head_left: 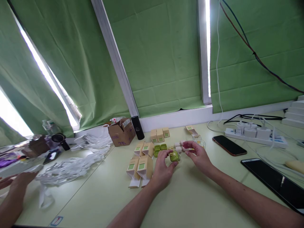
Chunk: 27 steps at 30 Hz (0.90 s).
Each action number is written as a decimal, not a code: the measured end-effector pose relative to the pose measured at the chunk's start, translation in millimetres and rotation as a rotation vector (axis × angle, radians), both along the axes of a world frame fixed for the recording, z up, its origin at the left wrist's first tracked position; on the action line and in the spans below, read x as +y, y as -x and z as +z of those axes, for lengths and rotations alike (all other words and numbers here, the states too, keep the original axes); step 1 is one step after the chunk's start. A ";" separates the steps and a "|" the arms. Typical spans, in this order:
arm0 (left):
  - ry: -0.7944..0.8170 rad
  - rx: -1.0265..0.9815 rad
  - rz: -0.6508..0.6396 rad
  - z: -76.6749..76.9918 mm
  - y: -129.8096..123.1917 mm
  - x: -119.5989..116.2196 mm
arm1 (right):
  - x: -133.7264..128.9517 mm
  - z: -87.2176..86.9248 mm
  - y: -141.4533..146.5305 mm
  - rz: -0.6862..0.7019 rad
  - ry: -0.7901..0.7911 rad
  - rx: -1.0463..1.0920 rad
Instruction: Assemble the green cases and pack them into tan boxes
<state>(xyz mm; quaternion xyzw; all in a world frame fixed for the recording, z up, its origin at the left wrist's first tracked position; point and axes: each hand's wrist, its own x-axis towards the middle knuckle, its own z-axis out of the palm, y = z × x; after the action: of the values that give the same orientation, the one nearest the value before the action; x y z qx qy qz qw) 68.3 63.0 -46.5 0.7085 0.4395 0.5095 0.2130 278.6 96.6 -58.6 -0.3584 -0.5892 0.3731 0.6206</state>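
My left hand (pixel 164 168) is closed on a small green case (pixel 174 155) just above the table. Close on its right, my right hand (pixel 195 154) has its thumb and fingertips near small white round pieces (pixel 178 148); whether it grips one is too small to tell. Several green square cases (pixel 160 149) sit beyond my left hand. Kraft boxes with green labels (pixel 145 165) stand left of it, some with white flaps open toward me. More small kraft boxes (pixel 160 134) stand farther back. Clear round pieces (pixel 199 142) lie behind my right hand.
A cardboard box (pixel 121 133) and black cylinder (pixel 137 127) stand at the back. Two phones (pixel 229 145) and a power strip (pixel 256 136) with cables are right. White straps (pixel 68 167) lie left, near another person's hands (pixel 22 180).
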 end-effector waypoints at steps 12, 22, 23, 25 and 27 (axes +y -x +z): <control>-0.007 0.226 -0.061 -3.8 3.0 -4.5 | 70.7 21.3 -65.7 -0.557 0.067 -0.593; 0.045 0.331 -0.044 2.8 -0.1 -10.1 | 121.3 23.6 -92.9 -0.483 0.279 -0.993; 0.055 0.358 -0.037 4.2 -0.4 -10.9 | 124.2 23.2 -92.0 -0.474 0.295 -1.021; 0.071 0.410 -0.025 7.1 -1.3 -12.4 | 129.6 23.3 -90.1 -0.459 0.329 -1.072; 0.073 0.452 -0.016 9.5 -2.1 -13.8 | 134.7 24.0 -88.4 -0.440 0.364 -1.115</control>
<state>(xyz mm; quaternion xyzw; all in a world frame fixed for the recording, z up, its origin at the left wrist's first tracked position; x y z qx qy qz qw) 70.3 49.2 -37.0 0.7999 0.4883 0.3201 0.1387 367.0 231.3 -34.6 -0.7121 -0.6638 0.0878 0.2112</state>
